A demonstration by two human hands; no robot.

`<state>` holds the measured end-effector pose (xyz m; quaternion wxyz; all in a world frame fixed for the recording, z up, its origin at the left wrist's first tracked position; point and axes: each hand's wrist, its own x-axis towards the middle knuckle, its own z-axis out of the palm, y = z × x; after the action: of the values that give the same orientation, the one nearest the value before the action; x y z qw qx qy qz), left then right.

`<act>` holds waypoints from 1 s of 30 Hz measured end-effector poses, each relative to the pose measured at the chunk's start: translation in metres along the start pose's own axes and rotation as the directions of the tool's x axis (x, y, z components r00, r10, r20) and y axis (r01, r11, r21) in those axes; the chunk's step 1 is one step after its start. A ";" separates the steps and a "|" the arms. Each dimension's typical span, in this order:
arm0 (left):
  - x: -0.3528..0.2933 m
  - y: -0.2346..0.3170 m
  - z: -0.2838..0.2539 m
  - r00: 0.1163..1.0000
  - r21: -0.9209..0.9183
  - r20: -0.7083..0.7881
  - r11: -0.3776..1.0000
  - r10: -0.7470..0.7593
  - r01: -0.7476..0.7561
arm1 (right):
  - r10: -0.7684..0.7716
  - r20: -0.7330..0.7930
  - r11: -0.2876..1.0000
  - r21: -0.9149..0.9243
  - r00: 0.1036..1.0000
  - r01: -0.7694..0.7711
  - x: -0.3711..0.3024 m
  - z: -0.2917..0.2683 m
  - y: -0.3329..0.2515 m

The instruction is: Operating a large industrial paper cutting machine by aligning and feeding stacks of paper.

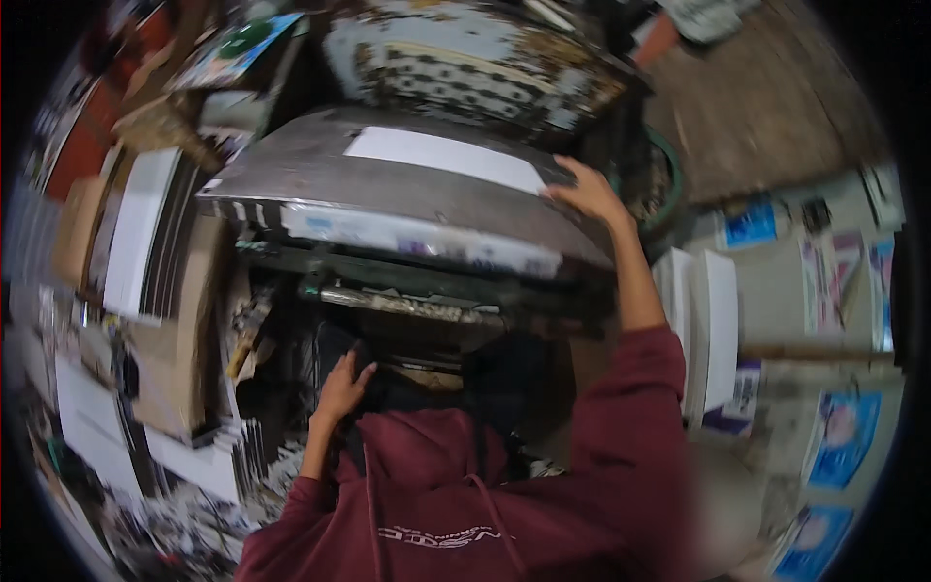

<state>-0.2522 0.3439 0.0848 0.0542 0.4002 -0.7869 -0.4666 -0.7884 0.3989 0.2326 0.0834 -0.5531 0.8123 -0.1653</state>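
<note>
A long white paper strip (446, 158) lies on the dark grey top of a machine bed (291, 160) in front of me. My right hand (588, 190) reaches out to the strip's right end, its thumb and fingers spread apart at the edge. It looks like a touch rather than a grip, though blur softens the fingertips. Lower down, near my dark-clad leg, my left hand (343, 386) hangs with fingers apart and nothing in it.
Behind the bed stands a worn, rust-stained machine body (465, 68). Stacked white sheets and cardboard (141, 233) crowd the left side. White paper stacks (718, 320) stand at the right, beside a light surface carrying blue printed packets (844, 436). A brown board (766, 107) lies at the far right.
</note>
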 end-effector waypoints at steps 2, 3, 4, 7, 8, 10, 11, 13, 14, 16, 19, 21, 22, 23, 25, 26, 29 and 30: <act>0.018 -0.013 0.005 0.954 0.092 0.296 0.996 -0.047 0.020 | 0.180 -0.057 0.972 0.162 0.982 -0.169 0.000 -0.038 -0.032; 0.023 -0.024 0.007 0.950 0.034 0.307 0.998 -0.060 0.052 | 0.135 -0.198 0.979 0.178 0.971 -0.100 -0.010 -0.047 -0.044; 0.024 -0.037 0.008 0.941 -0.019 0.329 0.996 -0.079 0.090 | 0.090 -0.334 0.984 0.173 0.938 -0.033 -0.024 -0.055 -0.053; 0.025 -0.088 0.013 0.959 -0.130 0.218 0.968 -0.183 0.214 | 0.120 -0.421 0.987 0.145 0.899 -0.064 -0.093 -0.083 -0.086; 0.027 -0.108 0.014 0.961 -0.145 0.198 0.964 -0.192 0.222 | 0.199 -0.419 0.976 0.161 0.886 -0.144 -0.119 -0.088 -0.089; 0.035 -0.156 0.025 0.944 0.013 0.253 0.977 -0.211 0.215 | 0.346 -0.505 0.917 0.001 0.791 -0.400 -0.181 -0.092 -0.070; 0.042 -0.194 0.037 0.945 -0.025 0.250 0.974 -0.211 0.225 | 0.460 -0.505 0.834 -0.038 0.731 -0.551 -0.217 -0.099 -0.050; 0.046 -0.184 0.048 0.948 -0.002 0.255 0.980 -0.193 0.200 | 0.601 -0.612 0.571 -0.122 0.514 -0.812 -0.295 -0.105 -0.020; 0.047 -0.181 0.048 0.957 0.020 0.223 0.982 -0.188 0.188 | 0.616 -0.642 0.455 -0.183 0.457 -0.871 -0.333 -0.106 -0.009; 0.050 -0.184 0.045 0.947 0.054 0.251 0.980 -0.201 0.194 | 0.737 -0.615 0.137 -0.268 0.279 -0.954 -0.382 -0.109 -0.009; 0.053 -0.180 0.042 0.942 0.049 0.287 0.985 -0.173 0.166 | 0.703 -0.631 0.226 -0.240 0.329 -0.944 -0.436 -0.091 0.020; 0.054 -0.168 0.038 0.925 0.148 0.300 0.969 -0.233 0.196 | 0.618 -0.680 0.396 -0.166 0.396 -0.903 -0.446 -0.075 0.024; 0.053 -0.168 0.041 0.920 0.153 0.309 0.968 -0.240 0.201 | 0.625 -0.673 0.388 -0.171 0.395 -0.905 -0.448 -0.078 0.026; 0.052 -0.168 0.039 0.926 0.140 0.304 0.972 -0.222 0.188 | 0.633 -0.657 0.439 -0.133 0.411 -0.889 -0.451 -0.080 0.031; 0.056 -0.152 0.041 0.930 0.202 0.292 0.965 -0.225 0.170 | 0.649 -0.642 0.500 -0.043 0.408 -0.865 -0.460 -0.095 0.038; 0.057 -0.155 0.038 0.931 0.211 0.287 0.963 -0.226 0.169 | 0.654 -0.640 0.501 -0.033 0.403 -0.865 -0.460 -0.104 0.041; 0.069 -0.177 0.041 0.904 0.172 0.360 0.969 -0.232 0.180 | 0.918 -0.277 0.346 0.206 0.285 -0.915 -0.469 -0.132 0.064; 0.069 -0.149 0.043 0.902 0.172 0.369 0.970 -0.225 0.172 | 0.920 -0.282 0.337 0.206 0.274 -0.919 -0.472 -0.137 0.062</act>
<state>-0.2319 0.2899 -0.0749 -0.1768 0.3815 -0.7669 -0.4848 -0.7088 0.8810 0.3156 0.0184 0.0556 0.9814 -0.1829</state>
